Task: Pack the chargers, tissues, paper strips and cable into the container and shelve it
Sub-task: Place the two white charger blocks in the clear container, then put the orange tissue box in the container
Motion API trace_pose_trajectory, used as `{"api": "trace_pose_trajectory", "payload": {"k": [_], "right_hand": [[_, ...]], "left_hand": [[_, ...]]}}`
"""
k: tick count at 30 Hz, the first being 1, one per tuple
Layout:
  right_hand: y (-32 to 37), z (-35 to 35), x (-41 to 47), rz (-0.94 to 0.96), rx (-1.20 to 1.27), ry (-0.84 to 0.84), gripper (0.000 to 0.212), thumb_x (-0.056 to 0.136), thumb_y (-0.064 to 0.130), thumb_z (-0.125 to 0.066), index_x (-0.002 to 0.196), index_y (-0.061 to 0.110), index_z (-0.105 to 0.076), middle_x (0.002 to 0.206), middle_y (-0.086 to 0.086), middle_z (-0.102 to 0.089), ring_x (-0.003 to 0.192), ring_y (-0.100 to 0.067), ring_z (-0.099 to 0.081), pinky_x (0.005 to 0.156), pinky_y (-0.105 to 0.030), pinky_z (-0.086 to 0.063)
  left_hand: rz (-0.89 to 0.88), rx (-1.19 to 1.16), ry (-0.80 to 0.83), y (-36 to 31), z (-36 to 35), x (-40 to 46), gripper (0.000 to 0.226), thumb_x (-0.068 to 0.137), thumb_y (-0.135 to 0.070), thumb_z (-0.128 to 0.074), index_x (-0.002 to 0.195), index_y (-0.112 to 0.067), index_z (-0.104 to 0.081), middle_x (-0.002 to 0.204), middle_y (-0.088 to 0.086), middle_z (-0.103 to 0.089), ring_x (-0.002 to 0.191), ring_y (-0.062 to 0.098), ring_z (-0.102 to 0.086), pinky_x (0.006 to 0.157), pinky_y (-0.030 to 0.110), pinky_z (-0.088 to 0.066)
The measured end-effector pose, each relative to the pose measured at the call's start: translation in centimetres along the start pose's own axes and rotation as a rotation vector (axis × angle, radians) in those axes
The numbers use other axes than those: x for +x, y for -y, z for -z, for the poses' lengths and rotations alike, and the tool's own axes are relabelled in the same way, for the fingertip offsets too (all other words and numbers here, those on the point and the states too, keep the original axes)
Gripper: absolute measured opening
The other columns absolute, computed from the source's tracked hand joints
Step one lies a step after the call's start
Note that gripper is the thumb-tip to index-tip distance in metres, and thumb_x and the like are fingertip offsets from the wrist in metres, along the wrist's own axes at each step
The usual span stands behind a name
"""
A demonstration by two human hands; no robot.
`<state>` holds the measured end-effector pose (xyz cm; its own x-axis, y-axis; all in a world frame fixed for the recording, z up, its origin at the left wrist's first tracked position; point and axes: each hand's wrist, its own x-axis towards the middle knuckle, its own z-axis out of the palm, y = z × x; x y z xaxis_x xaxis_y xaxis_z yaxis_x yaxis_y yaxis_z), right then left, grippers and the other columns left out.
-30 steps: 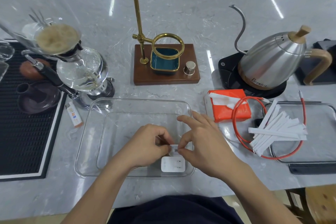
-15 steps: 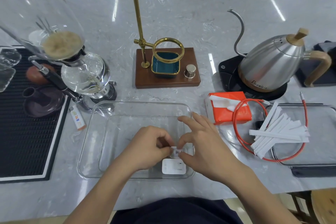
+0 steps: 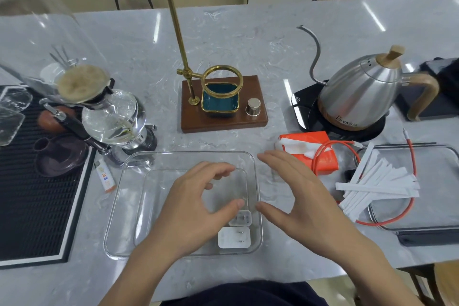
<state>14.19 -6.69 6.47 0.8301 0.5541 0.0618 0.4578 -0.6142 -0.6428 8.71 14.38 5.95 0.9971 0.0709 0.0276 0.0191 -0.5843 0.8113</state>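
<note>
A clear rectangular container (image 3: 124, 206) sits on the marble table in front of me. Two white chargers lie in its near right corner: a larger one (image 3: 233, 238) and a smaller one (image 3: 241, 218) just behind it. My left hand (image 3: 196, 204) hovers over the container, fingers spread, holding nothing. My right hand (image 3: 298, 196) hangs open above the container's right rim. An orange tissue pack (image 3: 300, 143) lies to the right. A red cable (image 3: 323, 154) loops over it. White paper strips (image 3: 377, 186) fan across a clear lid (image 3: 434, 186).
A siphon coffee maker (image 3: 111, 117) and a lighter (image 3: 105, 176) stand left of the container, beside a black drip mat (image 3: 29, 196). Behind are a brass stand on a wooden base (image 3: 223, 104) and a steel kettle (image 3: 360, 97). A dark phone-like slab (image 3: 429, 237) lies at the right.
Both hands were pinched together on the small charger; they have let it go in the container and drawn apart, fingers now spread. My view has tilted up a little.
</note>
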Motion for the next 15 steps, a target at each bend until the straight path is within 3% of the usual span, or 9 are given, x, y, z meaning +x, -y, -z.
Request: {"api": "trace_pose_trajectory", "payload": {"k": [5,11,15], "right_hand": [[-0.9,0.6,-0.5,-0.016,-0.006,-0.032,0.073,0.077,0.038,-0.073,0.143,0.030,-0.043,0.144,0.016,-0.044,0.135,0.013,-0.024,0.110,-0.007,-0.016],[-2.7,1.9,-1.2,-0.049,-0.008,-0.076,0.070,0.079,0.039,-0.072,0.142,0.030,-0.043,0.144,0.014,-0.044,0.138,-0.003,-0.033,0.113,-0.022,-0.027],[-4.0,2.9,-1.4,-0.048,-0.020,-0.109,0.069,0.077,0.038,-0.071,0.140,0.031,-0.045,0.141,0.017,-0.046,0.133,0.011,-0.031,0.109,-0.010,-0.023]], "left_hand": [[-0.030,0.013,-0.004,-0.7,-0.3,0.4,0.050,0.073,-0.033,-0.083,0.119,-0.037,-0.063,0.108,-0.024,-0.064,0.109,0.005,-0.059,0.086,0.018,-0.049],[-0.070,0.002,0.006,-2.1,-1.7,1.5,0.049,0.072,-0.039,-0.078,0.118,-0.038,-0.062,0.109,-0.023,-0.065,0.109,0.006,-0.060,0.085,0.019,-0.050],[-0.089,-0.019,0.005,-2.8,-2.9,2.2,0.049,0.072,-0.036,-0.080,0.117,-0.039,-0.062,0.109,-0.024,-0.064,0.108,0.006,-0.061,0.084,0.021,-0.051]]}}
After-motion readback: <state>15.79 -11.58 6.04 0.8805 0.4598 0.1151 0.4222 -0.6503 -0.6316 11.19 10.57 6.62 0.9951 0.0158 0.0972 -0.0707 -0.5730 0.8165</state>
